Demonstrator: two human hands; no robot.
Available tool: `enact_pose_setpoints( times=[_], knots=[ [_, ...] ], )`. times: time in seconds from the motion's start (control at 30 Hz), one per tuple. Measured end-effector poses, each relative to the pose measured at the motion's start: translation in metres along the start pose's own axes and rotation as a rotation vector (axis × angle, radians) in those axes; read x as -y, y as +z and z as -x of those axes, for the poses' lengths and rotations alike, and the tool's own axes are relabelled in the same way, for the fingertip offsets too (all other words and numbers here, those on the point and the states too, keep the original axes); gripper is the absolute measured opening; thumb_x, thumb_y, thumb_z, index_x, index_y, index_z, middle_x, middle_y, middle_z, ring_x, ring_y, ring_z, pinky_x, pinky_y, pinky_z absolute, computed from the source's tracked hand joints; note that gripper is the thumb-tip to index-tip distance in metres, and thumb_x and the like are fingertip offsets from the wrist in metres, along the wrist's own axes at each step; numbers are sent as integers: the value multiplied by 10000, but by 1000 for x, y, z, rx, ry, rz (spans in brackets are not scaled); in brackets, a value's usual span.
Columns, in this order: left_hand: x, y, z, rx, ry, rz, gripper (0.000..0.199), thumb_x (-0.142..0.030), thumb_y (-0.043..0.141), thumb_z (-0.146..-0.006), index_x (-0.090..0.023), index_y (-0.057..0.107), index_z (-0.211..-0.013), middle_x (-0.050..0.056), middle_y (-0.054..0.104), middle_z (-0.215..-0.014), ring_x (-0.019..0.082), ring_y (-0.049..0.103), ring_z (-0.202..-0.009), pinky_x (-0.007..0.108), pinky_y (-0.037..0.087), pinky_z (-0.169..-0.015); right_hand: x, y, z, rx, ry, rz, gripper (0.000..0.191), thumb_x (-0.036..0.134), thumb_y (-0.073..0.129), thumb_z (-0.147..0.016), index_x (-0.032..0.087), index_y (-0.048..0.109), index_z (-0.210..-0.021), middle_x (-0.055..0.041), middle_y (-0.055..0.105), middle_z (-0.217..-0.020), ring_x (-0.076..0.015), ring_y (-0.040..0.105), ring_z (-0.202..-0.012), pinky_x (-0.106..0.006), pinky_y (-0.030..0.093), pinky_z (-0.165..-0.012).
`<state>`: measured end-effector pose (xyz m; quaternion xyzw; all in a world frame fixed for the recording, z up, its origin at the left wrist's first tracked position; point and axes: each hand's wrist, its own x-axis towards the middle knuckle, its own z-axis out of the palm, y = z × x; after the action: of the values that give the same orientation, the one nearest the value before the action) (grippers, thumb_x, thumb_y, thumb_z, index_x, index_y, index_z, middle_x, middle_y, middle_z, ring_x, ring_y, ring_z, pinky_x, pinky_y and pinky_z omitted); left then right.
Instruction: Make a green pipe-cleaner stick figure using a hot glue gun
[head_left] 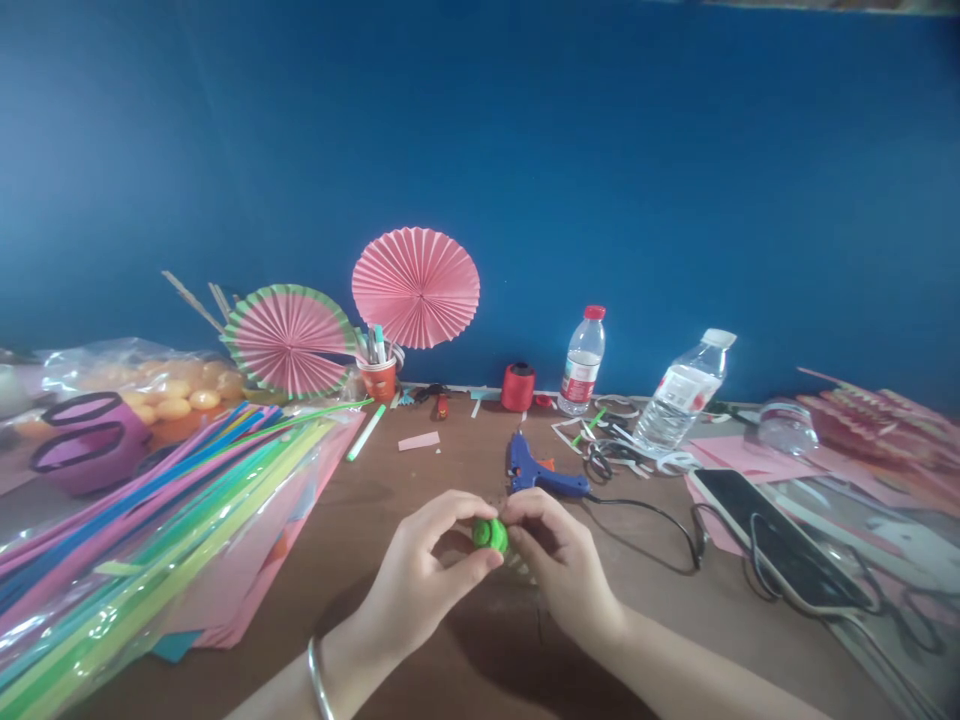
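Observation:
Over the middle of the table, my left hand (427, 570) pinches a small bright green coil (489, 535) between thumb and fingers; it looks like a rolled-up pipe cleaner. My right hand (559, 565) is closed too, its thumb and fingertips pressed together at the coil's right edge. Below those right fingers a pale striped bit shows, too blurred to name. Just beyond my hands lies a blue hot glue gun (544, 470), its black cord running to the right.
Bagged pipe cleaners (187, 510) cover the left side, near a purple cuff-like piece (90, 440). Pleated pink paper fans (416, 287), a red cup of pens (377, 378), red spool (518, 388) and water bottles (582, 365) line the blue wall. A phone (780, 540) lies right.

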<state>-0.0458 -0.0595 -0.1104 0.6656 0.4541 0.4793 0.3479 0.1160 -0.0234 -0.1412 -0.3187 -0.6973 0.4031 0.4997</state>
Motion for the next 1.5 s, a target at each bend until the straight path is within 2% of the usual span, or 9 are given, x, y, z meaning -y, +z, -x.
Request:
enact_pose_setpoints(
  times=[0.17, 0.3, 0.6, 0.73, 0.87, 1.0, 1.2, 1.37, 1.5],
  knots=[
    [4, -1, -1, -10, 32, 3, 182, -195, 627, -713, -224, 612, -892, 24, 617, -922, 150, 582, -830, 233, 467, -730, 1, -1, 4, 37, -77, 46, 96, 149, 521, -783, 197, 556, -858, -30, 564, -835, -135, 545, -786, -247, 446, -704],
    [6, -2, -1, -9, 10, 52, 180, -194, 640, -703, -217, 632, -881, 26, 631, -880, 155, 591, -795, 239, 475, -700, 2, -2, 4, 29, -140, 55, 129, 143, 569, -749, 201, 555, -863, -30, 571, -844, -141, 552, -792, -257, 450, -712],
    [1, -1, -1, 28, -70, 61, 170, -159, 577, -742, -227, 602, -896, 3, 620, -875, 144, 578, -816, 235, 476, -733, 4, -1, 2, 26, -119, 59, 126, 155, 601, -720, 197, 574, -836, -31, 569, -829, -136, 556, -755, -245, 458, -667],
    [-1, -5, -3, 87, -13, -61, 253, -112, 545, -743, -240, 573, -960, 10, 595, -982, 152, 563, -886, 252, 465, -786, 5, -4, -2, 47, -104, 83, 169, 127, 617, -678, 184, 573, -831, -36, 572, -840, -139, 553, -761, -240, 456, -664],
    [2, -8, -5, 110, 50, -132, 249, -93, 520, -748, -226, 563, -954, 26, 560, -1037, 153, 558, -911, 265, 465, -807, 5, -7, -5, 82, -103, 164, 212, 124, 640, -633, 171, 570, -827, -32, 572, -827, -134, 541, -739, -235, 442, -653],
    [4, -9, -6, 128, 30, -119, 202, -113, 535, -754, -222, 553, -923, 18, 557, -1001, 136, 573, -877, 247, 474, -791, 5, -6, -4, 80, -82, 213, 236, 135, 662, -610, 170, 570, -824, -15, 578, -803, -119, 532, -706, -219, 426, -638],
    [2, -8, -8, 106, 24, -143, 161, -132, 552, -750, -219, 567, -884, 15, 570, -972, 140, 572, -876, 243, 464, -797, 6, -6, -4, 119, 38, 241, 321, 170, 675, -614, 201, 570, -916, 7, 610, -820, -116, 556, -726, -210, 432, -662],
    [2, -6, -8, 100, -85, -108, 173, -202, 596, -730, -215, 564, -900, 15, 591, -910, 151, 589, -794, 252, 487, -714, 6, -9, -3, 122, -96, 315, 242, 165, 658, -635, 177, 561, -856, -2, 588, -798, -108, 540, -716, -193, 415, -655],
    [6, -6, -7, 94, -58, -83, 183, -207, 623, -711, -209, 578, -889, 19, 593, -907, 155, 586, -799, 256, 483, -719, 6, -10, -2, 130, -184, 363, 165, 107, 592, -675, 160, 548, -824, -18, 565, -787, -111, 533, -727, -187, 405, -656]
  ],
)
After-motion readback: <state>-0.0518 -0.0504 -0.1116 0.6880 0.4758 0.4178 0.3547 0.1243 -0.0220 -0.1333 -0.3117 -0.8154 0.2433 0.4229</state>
